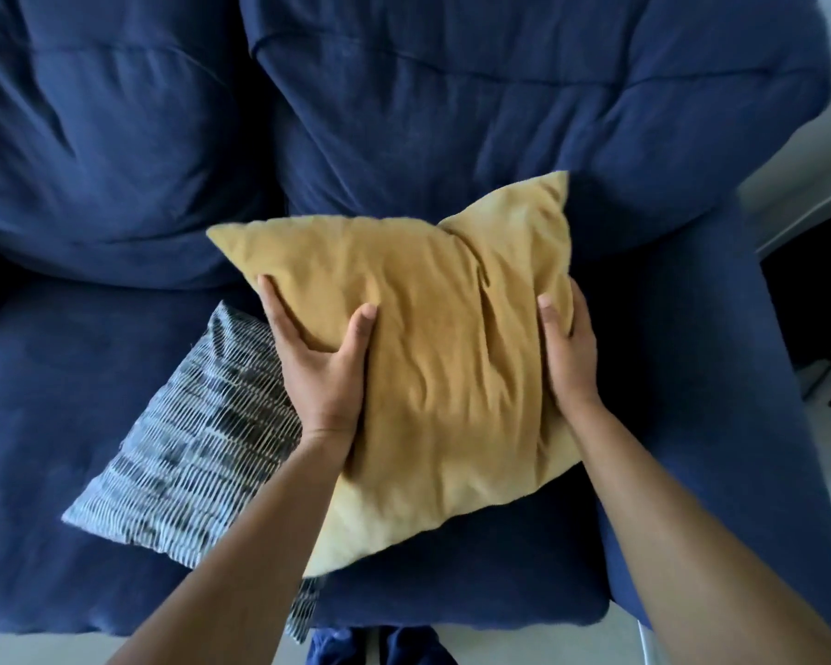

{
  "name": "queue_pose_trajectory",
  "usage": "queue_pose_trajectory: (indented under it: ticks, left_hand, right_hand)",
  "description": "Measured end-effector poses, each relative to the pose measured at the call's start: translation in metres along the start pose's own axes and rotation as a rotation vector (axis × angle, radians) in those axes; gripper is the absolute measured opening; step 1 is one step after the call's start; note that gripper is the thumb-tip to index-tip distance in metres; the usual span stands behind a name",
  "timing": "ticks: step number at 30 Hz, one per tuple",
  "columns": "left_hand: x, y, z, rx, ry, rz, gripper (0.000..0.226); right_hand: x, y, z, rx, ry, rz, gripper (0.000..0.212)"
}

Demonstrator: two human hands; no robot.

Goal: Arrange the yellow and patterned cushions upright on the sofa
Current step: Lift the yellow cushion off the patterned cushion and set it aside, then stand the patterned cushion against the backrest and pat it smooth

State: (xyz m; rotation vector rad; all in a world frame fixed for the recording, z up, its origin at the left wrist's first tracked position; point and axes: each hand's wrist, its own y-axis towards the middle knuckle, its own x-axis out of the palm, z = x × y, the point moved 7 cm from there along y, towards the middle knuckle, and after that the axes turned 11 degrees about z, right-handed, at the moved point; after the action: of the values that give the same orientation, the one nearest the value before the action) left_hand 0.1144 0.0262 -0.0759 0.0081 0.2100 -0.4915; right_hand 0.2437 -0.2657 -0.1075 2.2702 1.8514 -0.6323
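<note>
Two hands, left hand, right hand, fingers gripping yellow cushion, no writing

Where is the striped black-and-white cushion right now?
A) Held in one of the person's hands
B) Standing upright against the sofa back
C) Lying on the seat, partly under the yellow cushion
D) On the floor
C: the patterned cushion lies flat on the sofa seat, its right edge tucked beneath the yellow cushion, which the left hand and right hand grip.

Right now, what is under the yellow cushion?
The patterned cushion lies partly under the yellow cushion, on the blue sofa seat. Its covered part is hidden.
</note>
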Motion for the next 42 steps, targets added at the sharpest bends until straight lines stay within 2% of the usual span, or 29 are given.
queue_pose_trajectory:
  ticks: [5,8,10,14,18,21,24,26,27,28,30,34,36,38,42]
  left_hand:
    - [0.052,0.015,0.066,0.312,-0.105,-0.111,0.112]
    - [0.087,0.034,0.083,0.381,-0.06,-0.161,0.11]
    - [0.106,0.042,0.075,0.37,0.02,-0.212,0.107]
    - [0.12,0.041,0.025,0.171,0.159,-0.328,0.102]
    - [0.114,0.034,0.004,0.113,0.194,-0.321,0.101]
    - [0.108,0.032,0.004,0.097,0.193,-0.295,0.098]
    - [0.096,0.033,0.008,0.128,0.203,-0.276,0.093]
    - [0.081,0.036,0.008,0.146,0.2,-0.255,0.088]
    - [0.072,0.038,0.007,0.146,0.195,-0.245,0.085]
    - [0.063,0.039,0.005,0.146,0.204,-0.236,0.081]
    - [0.041,0.045,0.0,0.143,0.266,-0.194,0.071]
    - [-0.006,0.059,-0.019,0.116,0.404,-0.139,0.05]
    - [-0.031,0.069,-0.036,0.085,0.505,-0.155,0.045]
    - [-0.06,0.082,-0.055,0.044,0.605,-0.156,0.043]
    - [-0.123,0.112,-0.099,-0.065,0.797,-0.144,0.048]
  right_hand:
    - [-0.068,0.008,-0.038,-0.24,0.178,0.376,0.07]
    - [-0.081,0.025,-0.042,-0.3,0.172,0.456,0.068]
    - [-0.076,0.034,-0.033,-0.261,0.115,0.421,0.07]
    - [-0.052,0.046,0.022,-0.056,-0.148,0.228,0.079]
    - [-0.048,0.048,0.046,0.01,-0.221,0.208,0.082]
    - [-0.049,0.044,0.029,-0.062,-0.209,0.297,0.079]
    - [-0.061,0.025,-0.004,-0.177,-0.285,0.58,0.073]
    - [-0.058,0.004,-0.034,-0.372,-0.241,0.69,0.066]
    - [-0.049,-0.008,-0.047,-0.499,-0.216,0.691,0.062]
    - [-0.037,-0.019,-0.058,-0.612,-0.18,0.647,0.056]
    - [0.002,-0.04,-0.072,-0.734,-0.085,0.454,0.043]
    - [0.087,-0.088,-0.075,-0.706,-0.096,0.058,0.03]
    - [0.123,-0.106,-0.06,-0.611,-0.16,-0.11,0.026]
    - [0.149,-0.119,-0.035,-0.413,-0.25,-0.232,0.03]
    - [0.188,-0.141,0.013,-0.124,-0.512,-0.338,0.047]
